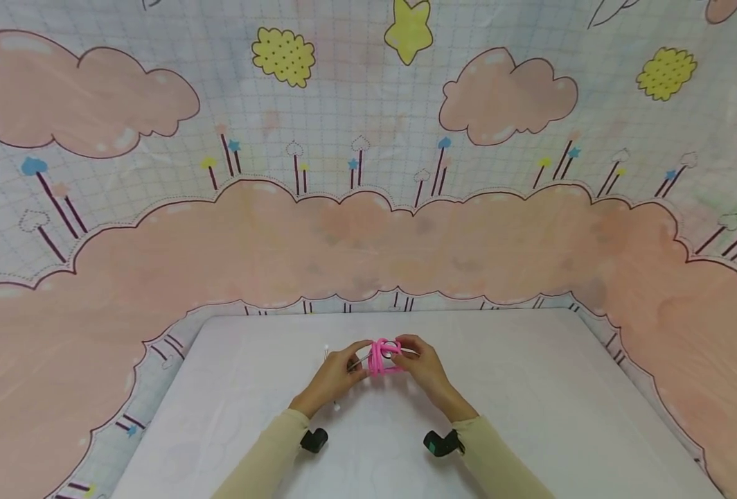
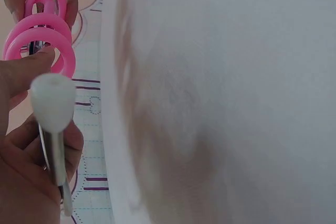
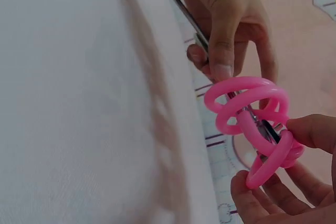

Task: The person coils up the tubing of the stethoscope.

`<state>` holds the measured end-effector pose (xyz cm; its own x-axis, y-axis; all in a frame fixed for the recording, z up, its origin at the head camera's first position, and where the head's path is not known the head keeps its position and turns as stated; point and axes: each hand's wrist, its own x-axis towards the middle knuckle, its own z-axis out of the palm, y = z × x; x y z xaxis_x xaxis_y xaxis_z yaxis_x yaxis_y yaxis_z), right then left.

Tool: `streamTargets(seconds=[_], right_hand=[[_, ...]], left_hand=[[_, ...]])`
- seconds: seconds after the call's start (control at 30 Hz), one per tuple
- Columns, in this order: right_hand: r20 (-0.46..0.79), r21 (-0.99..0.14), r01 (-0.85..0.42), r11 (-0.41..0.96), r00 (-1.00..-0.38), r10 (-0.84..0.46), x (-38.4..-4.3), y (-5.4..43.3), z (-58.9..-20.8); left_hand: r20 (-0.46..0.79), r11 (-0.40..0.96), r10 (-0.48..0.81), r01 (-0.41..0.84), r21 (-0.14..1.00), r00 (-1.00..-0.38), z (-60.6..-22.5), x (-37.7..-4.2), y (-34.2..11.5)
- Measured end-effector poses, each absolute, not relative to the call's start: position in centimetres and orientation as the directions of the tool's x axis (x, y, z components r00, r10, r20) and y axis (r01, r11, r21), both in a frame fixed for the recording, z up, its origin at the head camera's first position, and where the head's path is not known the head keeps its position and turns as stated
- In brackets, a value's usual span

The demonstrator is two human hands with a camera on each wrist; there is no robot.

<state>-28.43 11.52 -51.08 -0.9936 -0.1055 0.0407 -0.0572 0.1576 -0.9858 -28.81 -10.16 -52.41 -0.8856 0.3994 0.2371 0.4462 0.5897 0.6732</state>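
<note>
Both hands hold one piece between them over the table: glossy pink loops coiled around thin metal parts. My left hand grips the metal rod end, its thumb right at the loops. A white rounded tip caps a metal piece near the left palm. The right wrist view shows a shiny rod with a white knob, running from the left fingers into the pink coil. My right hand pinches the coil's other end between thumb and fingers. Inside the loops, the metal is partly hidden.
A white table lies under the hands, its far edge just beyond them. Behind and around it hangs a cloth backdrop printed with clouds and stars. A black wrist camera sits below the right sleeve, another by the left.
</note>
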Motion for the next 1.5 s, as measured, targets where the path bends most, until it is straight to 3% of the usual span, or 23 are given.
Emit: streamTargets(seconds=[0.4, 1.17, 1.5], right_hand=[[0.012, -0.974, -0.027, 0.224, -0.998, -0.067, -30.0, 11.6, -53.4], [-0.010, -0.947, -0.005, 0.320, -0.999, -0.044, -30.9, 11.6, -54.9], [0.015, -0.956, -0.028, 0.293, -0.999, -0.048, -30.5, 12.4, -54.5]], left_hand=[[0.149, 0.628, 0.389, 0.380, 0.679, -0.909, -53.9, -30.2, -9.8], [0.172, 0.613, 0.360, 0.371, 0.698, -0.917, -54.9, -30.8, -10.3], [0.249, 0.558, 0.295, 0.378, 0.739, -0.922, -54.1, -31.2, -11.4]])
